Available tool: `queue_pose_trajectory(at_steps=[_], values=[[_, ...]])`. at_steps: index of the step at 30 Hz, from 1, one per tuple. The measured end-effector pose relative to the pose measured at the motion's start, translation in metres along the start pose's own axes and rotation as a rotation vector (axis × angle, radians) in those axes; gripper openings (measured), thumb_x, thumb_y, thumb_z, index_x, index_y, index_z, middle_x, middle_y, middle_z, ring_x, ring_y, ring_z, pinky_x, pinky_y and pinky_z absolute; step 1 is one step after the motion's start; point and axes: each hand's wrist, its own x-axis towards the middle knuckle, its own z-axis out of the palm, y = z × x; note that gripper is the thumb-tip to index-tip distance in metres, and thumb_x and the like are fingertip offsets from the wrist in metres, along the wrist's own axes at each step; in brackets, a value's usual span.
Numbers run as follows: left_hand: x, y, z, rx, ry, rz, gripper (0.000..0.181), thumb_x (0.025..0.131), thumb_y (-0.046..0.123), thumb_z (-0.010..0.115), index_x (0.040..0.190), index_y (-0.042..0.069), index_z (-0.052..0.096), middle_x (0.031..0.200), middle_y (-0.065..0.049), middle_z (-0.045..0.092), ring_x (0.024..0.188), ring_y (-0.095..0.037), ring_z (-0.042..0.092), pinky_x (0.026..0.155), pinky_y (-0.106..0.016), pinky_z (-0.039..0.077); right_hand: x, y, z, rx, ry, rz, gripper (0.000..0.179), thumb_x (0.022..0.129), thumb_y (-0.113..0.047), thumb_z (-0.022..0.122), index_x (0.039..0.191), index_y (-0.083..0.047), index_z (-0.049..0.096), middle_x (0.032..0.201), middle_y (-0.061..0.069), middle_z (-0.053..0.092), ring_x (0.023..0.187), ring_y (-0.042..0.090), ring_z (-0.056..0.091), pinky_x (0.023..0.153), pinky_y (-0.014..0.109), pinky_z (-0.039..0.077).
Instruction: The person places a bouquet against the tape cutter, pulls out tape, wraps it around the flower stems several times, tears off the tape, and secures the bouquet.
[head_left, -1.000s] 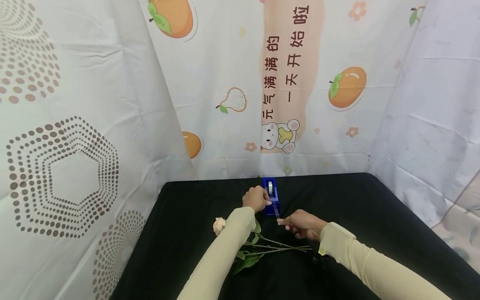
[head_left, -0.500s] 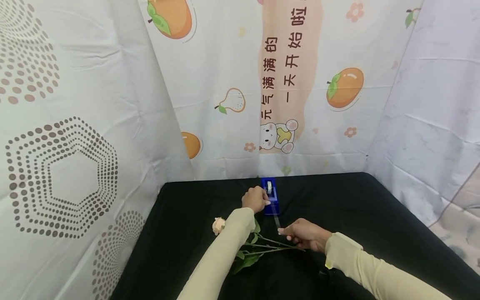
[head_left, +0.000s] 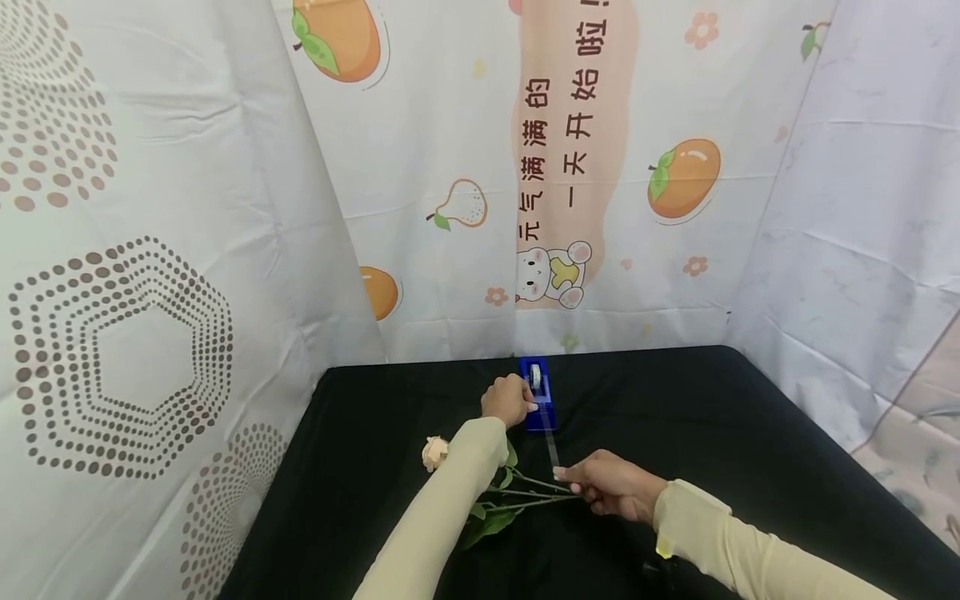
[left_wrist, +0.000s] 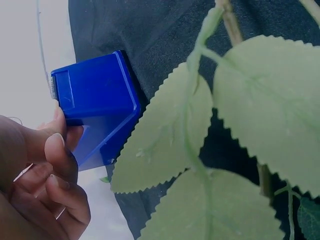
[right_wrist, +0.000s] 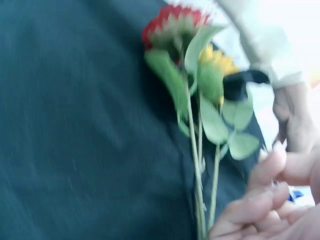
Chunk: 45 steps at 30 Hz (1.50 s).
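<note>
Brown Chinese lettering (head_left: 533, 160) on the curtain (head_left: 465, 267) reads 元气满满的一天开始啦 (turned sideways, running upward). The left hand (head_left: 507, 400) grips the blue tape dispenser (left_wrist: 97, 92) near its serrated cutter, the remaining fingers curled loosely. The right hand (head_left: 615, 487), apart from the left, pinches the end of a clear tape strip (head_left: 552, 450) drawn from the dispenser toward the person. Flower stems (head_left: 525, 505) lie just beside the right hand, with a pale rose (head_left: 434, 452), a red flower (right_wrist: 172, 30) and a yellow flower (right_wrist: 215, 62). The dispenser stands near the far edge of the black tablecloth (head_left: 652, 400), which stretches widely rightward.
</note>
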Motion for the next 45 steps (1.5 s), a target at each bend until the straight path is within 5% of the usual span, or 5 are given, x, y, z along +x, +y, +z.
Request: queue_pose_trajectory(at_steps=[6, 18, 36, 45], values=[[0.0, -0.001, 0.003, -0.004, 0.006, -0.006, 0.017, 0.09, 0.024, 0.081, 0.076, 0.021, 0.073, 0.078, 0.006, 0.068, 0.064, -0.013, 0.06, 0.066, -0.039, 0.053, -0.01, 0.003, 0.015, 0.08, -0.032, 0.036, 0.017, 0.099, -0.022, 0.069, 0.09, -0.007, 0.07, 0.072, -0.003, 0.053, 0.059, 0.009, 0.037, 0.055, 0.024, 0.033], [-0.001, 0.001, 0.001, -0.009, -0.01, -0.025, 0.016, 0.092, 0.025, 0.079, 0.077, 0.022, 0.073, 0.08, 0.006, 0.068, 0.065, -0.013, 0.06, 0.069, -0.04, 0.053, -0.025, 0.009, 0.01, 0.011, 0.016, 0.019, 0.022, 0.098, -0.027, 0.07, 0.081, -0.012, 0.067, 0.069, -0.003, 0.054, 0.057, 0.01, 0.036, 0.053, 0.024, 0.032], [-0.006, 0.0, -0.002, -0.024, -0.003, -0.004, 0.013, 0.092, 0.024, 0.079, 0.081, 0.02, 0.075, 0.082, 0.005, 0.07, 0.067, -0.014, 0.062, 0.069, -0.04, 0.053, -0.037, 0.021, 0.005, -0.075, -0.031, -0.01, 0.026, 0.097, -0.029, 0.07, 0.077, -0.013, 0.065, 0.067, -0.004, 0.051, 0.055, 0.01, 0.034, 0.052, 0.025, 0.028], [-0.016, 0.013, -0.009, 0.282, -0.051, 0.229, 0.033, 0.095, 0.024, 0.076, 0.066, 0.014, 0.062, 0.062, 0.0, 0.059, 0.051, -0.012, 0.053, 0.048, -0.031, 0.045, -0.032, 0.037, 0.0, -0.101, -0.017, -0.024, 0.03, 0.098, -0.031, 0.07, 0.074, -0.013, 0.065, 0.065, -0.003, 0.051, 0.052, 0.009, 0.03, 0.049, 0.024, 0.027]])
